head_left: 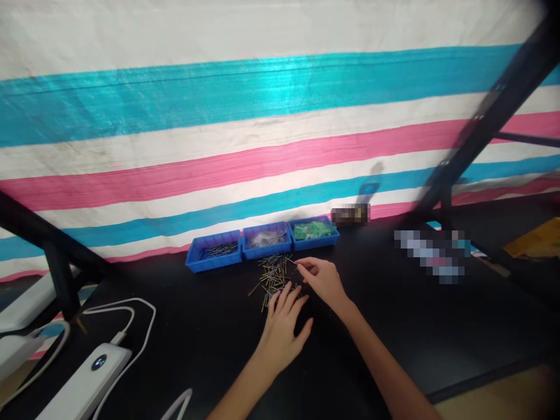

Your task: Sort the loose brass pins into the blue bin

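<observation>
A loose pile of thin metal rods point(273, 273), some gold and some silver, lies on the black table in front of the blue bins. My left hand point(286, 326) rests palm down at the pile's near edge, its fingers spread. At the pile's right side, my right hand point(321, 280) has thumb and index finger pinched together, with what looks like one thin rod at the fingertips. The left blue bin point(214, 265) holds dark rods, the middle blue bin point(266, 251) clear plastic bags, and the right blue bin point(315, 241) green bags.
A white power bank point(87, 382) with white cables lies at the near left. Blurred-out items point(429, 256) and a yellow packet point(534, 240) are on the right. Black metal frame legs stand at both sides, before a striped sheet point(262, 140).
</observation>
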`<act>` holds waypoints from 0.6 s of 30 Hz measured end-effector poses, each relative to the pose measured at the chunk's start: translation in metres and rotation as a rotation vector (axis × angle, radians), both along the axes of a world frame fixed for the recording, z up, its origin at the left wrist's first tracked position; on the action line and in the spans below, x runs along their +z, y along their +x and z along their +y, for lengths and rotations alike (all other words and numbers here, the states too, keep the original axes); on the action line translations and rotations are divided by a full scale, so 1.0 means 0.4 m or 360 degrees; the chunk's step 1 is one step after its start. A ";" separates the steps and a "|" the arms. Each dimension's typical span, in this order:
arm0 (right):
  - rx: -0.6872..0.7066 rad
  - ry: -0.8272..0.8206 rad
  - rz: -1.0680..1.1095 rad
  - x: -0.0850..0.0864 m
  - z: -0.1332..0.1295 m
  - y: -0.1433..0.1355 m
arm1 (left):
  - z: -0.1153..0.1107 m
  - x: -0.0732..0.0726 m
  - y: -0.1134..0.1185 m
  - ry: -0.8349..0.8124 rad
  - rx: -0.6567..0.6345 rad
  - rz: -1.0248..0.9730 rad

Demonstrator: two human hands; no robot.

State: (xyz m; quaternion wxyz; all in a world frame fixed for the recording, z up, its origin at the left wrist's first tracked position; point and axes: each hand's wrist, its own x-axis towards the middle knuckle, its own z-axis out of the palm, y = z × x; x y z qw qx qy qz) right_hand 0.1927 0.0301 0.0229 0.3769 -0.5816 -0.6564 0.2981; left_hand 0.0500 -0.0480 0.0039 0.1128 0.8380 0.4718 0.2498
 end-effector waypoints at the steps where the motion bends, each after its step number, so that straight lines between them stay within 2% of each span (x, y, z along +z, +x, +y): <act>1: 0.0038 -0.0016 0.0083 0.000 0.001 -0.001 | 0.004 0.002 -0.002 0.0017 0.0075 -0.0068; 6: 0.0193 -0.0112 0.0468 0.012 -0.006 -0.014 | 0.029 0.009 -0.027 0.0059 0.0493 -0.0486; 9: 0.0321 -0.0178 0.0597 0.015 -0.016 -0.029 | 0.044 0.013 -0.048 0.0005 0.0634 -0.0728; 14: 0.0573 -0.0341 0.0762 0.014 -0.032 -0.052 | 0.055 0.022 -0.067 -0.0077 0.0525 -0.0999; 18: 0.0632 -0.0418 0.0835 0.016 -0.036 -0.057 | 0.054 0.025 -0.069 -0.0058 0.0492 -0.1098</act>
